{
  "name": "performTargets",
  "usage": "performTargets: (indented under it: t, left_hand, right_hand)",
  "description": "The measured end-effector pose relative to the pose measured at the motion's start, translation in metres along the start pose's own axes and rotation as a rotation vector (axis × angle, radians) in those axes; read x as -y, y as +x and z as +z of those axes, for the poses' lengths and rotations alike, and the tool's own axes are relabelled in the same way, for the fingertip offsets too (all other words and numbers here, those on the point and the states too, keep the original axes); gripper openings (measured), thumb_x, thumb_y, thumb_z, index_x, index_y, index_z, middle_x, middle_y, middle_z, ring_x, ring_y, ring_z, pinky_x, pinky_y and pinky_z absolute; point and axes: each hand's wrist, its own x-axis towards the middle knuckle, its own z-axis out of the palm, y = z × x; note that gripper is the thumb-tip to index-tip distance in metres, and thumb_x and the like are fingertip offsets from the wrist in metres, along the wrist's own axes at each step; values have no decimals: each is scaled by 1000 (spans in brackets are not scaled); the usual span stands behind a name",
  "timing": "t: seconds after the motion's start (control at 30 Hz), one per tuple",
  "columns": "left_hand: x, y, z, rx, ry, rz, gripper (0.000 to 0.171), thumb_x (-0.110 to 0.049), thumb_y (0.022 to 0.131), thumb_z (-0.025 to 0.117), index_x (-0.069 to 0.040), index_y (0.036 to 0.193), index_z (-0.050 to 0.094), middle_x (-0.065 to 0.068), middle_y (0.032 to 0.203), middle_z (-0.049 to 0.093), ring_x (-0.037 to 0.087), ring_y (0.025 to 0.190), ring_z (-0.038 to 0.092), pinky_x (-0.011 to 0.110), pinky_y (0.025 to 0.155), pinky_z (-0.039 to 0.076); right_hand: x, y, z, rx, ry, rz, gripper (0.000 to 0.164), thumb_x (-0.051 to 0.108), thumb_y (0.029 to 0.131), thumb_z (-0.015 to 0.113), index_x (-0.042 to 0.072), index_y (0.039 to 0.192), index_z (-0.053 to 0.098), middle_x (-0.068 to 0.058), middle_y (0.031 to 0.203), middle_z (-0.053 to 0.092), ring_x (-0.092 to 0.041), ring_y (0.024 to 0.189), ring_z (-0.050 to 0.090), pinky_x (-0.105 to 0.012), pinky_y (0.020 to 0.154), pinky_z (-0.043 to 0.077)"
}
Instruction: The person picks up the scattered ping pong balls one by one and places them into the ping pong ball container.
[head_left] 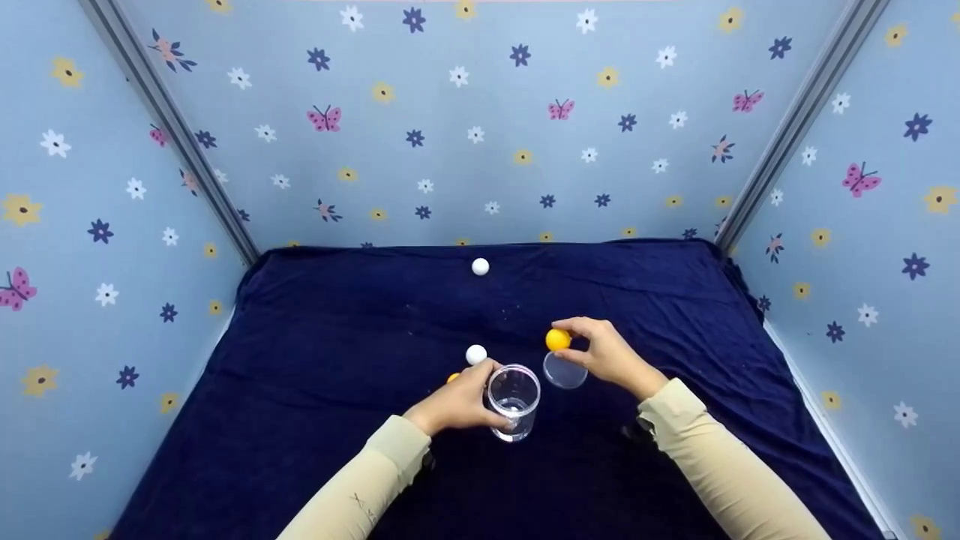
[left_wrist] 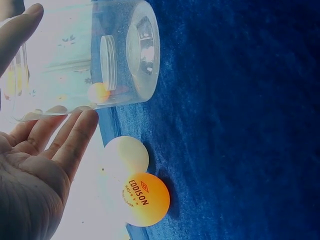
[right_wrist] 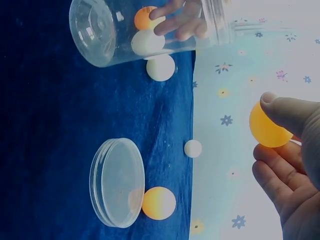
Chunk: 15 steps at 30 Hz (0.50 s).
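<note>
My left hand (head_left: 461, 401) grips a clear plastic jar (head_left: 514, 405) by its side, mouth facing up. Whether the jar's base touches the cloth I cannot tell. Between thumb and fingers, my right hand (head_left: 609, 356) pinches an orange ping-pong ball (head_left: 557, 340), held right of the jar. Below that hand a clear round lid (right_wrist: 117, 182) lies on the cloth, with another orange ball (right_wrist: 159, 203) beside it. Near the left hand are a white ball (left_wrist: 126, 154) and an orange ball (left_wrist: 147, 200) with printed lettering; the hand partly covers the orange one in the head view.
Dark blue cloth (head_left: 337, 322) covers the table. One white ball (head_left: 480, 266) lies near its far edge. Another white ball (right_wrist: 160, 67) shows past the jar in the right wrist view. Flower-patterned walls (head_left: 480, 127) enclose the back and both sides.
</note>
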Motion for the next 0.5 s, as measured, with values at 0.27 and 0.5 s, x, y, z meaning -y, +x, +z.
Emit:
performTargets:
  t: [0.27,0.5]
  left_hand:
    - [0,1,0,-3,6,3,79,-32,70,102,-3,129,60,12,124,72,27,112,70,42,106,56]
    - [0,1,0,-2,-7,-2,79,-33,70,103,-4,130,60,12,125,72,27,113,70,42,106,56]
  right_hand:
    - [7,-2,2,0,4,-49,43,5,88,89,-5,128,74,-21,122,79,-37,106,76,-53,92,64]
    - [14,-2,4,9,-2,-98,44,5,87,90,-4,127,75,-19,122,79,-34,107,77,-46,94,65]
